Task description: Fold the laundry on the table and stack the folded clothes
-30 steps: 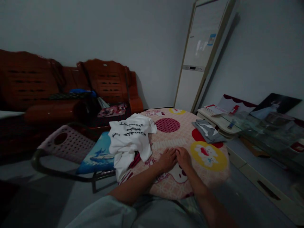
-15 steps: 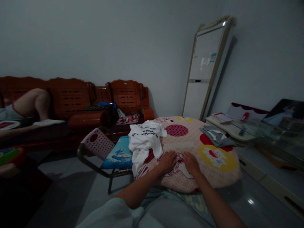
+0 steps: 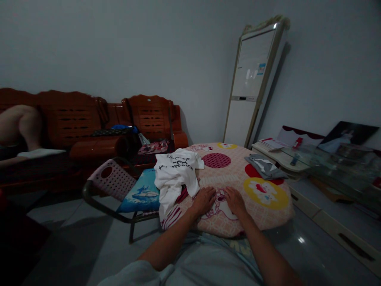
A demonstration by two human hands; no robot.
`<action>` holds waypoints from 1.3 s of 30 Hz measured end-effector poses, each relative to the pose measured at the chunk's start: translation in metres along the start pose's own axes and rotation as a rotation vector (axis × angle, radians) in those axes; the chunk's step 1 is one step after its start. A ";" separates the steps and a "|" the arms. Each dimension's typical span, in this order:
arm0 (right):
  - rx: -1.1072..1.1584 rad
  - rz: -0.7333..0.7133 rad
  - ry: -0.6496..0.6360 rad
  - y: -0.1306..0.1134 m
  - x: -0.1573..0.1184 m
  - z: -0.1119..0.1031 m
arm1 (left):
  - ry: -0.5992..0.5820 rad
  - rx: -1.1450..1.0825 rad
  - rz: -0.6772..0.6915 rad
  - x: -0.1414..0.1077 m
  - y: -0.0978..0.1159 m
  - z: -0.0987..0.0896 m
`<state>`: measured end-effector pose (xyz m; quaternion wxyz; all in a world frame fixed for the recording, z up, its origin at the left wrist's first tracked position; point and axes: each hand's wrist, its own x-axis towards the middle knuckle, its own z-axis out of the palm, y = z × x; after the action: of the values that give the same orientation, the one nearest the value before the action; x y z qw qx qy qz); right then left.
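Note:
My left hand [image 3: 204, 200] lies palm down on the patterned cloth [image 3: 220, 180] that covers a round table, its fingers stretched forward. Beside it, a short gap away, my right hand [image 3: 235, 200] rests flat on the same cloth with its fingers out. Neither hand holds anything. A crumpled white shirt [image 3: 175, 176] with black lettering is just left of my left hand, partly over the table's left edge. On the table's far right side lies a folded grey garment [image 3: 264, 166] with a white patch.
A folding chair [image 3: 114, 178] with a blue cushion [image 3: 141, 194] stands against the table's left. Wooden sofas [image 3: 74, 115] line the wall, with a person's leg [image 3: 26, 127] on one. A tall air conditioner [image 3: 250, 83] and a glass-topped cabinet [image 3: 321, 159] stand at the right.
The view has turned slightly right, so the surroundings sit further left. Both hands stay flat on the tablecloth, and the clothes have not moved.

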<state>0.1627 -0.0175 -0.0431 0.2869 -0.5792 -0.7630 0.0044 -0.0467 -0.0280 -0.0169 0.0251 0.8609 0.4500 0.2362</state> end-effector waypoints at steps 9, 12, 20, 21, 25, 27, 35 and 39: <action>0.026 -0.012 0.008 0.000 0.000 -0.002 | 0.002 -0.030 -0.019 -0.001 -0.004 0.004; 0.030 -0.014 0.010 0.000 0.002 -0.002 | -0.001 -0.034 -0.028 0.001 -0.004 0.005; 0.053 0.033 -0.019 -0.008 0.003 -0.012 | -0.019 -0.058 -0.006 0.006 -0.005 0.002; 0.054 0.038 -0.022 -0.009 0.003 -0.013 | -0.014 -0.061 -0.007 0.006 -0.006 0.002; 0.065 0.046 -0.028 -0.013 0.003 -0.018 | 0.005 -0.072 -0.006 0.006 -0.008 0.004; 0.069 0.044 -0.020 -0.013 0.004 -0.018 | 0.007 -0.074 -0.001 0.006 -0.009 0.005; 0.072 0.051 0.010 -0.010 0.004 -0.012 | -0.006 -0.056 0.011 0.006 -0.011 0.005; 0.054 0.046 0.009 -0.010 0.004 -0.010 | 0.010 -0.059 0.020 0.006 -0.012 0.005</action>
<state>0.1579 -0.0202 -0.0295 0.3057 -0.5887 -0.7477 0.0290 -0.0505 -0.0157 -0.0222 0.0459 0.8630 0.4343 0.2541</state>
